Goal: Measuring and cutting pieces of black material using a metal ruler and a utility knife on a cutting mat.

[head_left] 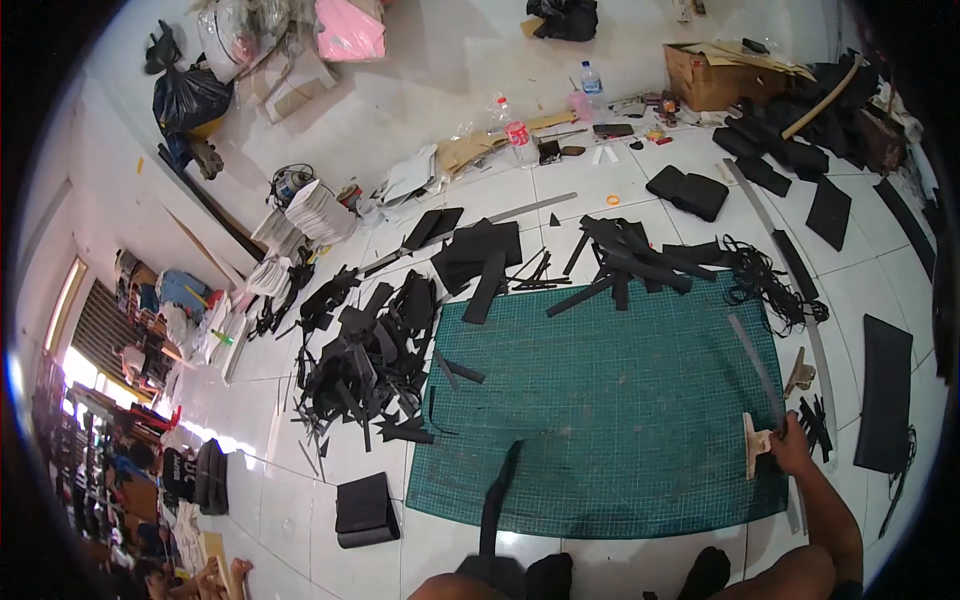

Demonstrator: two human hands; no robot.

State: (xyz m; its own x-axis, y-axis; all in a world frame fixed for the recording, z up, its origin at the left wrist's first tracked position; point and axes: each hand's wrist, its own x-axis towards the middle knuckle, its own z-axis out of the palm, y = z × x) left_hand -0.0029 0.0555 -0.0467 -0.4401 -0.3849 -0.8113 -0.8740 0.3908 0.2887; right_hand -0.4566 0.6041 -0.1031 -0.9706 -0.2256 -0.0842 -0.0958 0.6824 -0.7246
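Observation:
At the right edge of the green cutting mat, my right hand is closed around the lower part of a steel ruler. The ruler slants up and left across the mat. Against my fingers lies a beige T-shaped piece; whether I grip it too is unclear. A similar beige piece rests just beyond the hand, near a small bundle of black strips. My left hand is out of view. A black strip extends from near my lap onto the mat's front edge.
A heap of black scraps lies left of the mat, with more black pieces along its far edge. A folded black piece sits at front left. Bottles and a cardboard box stand by the wall. Black-covered feet show in front.

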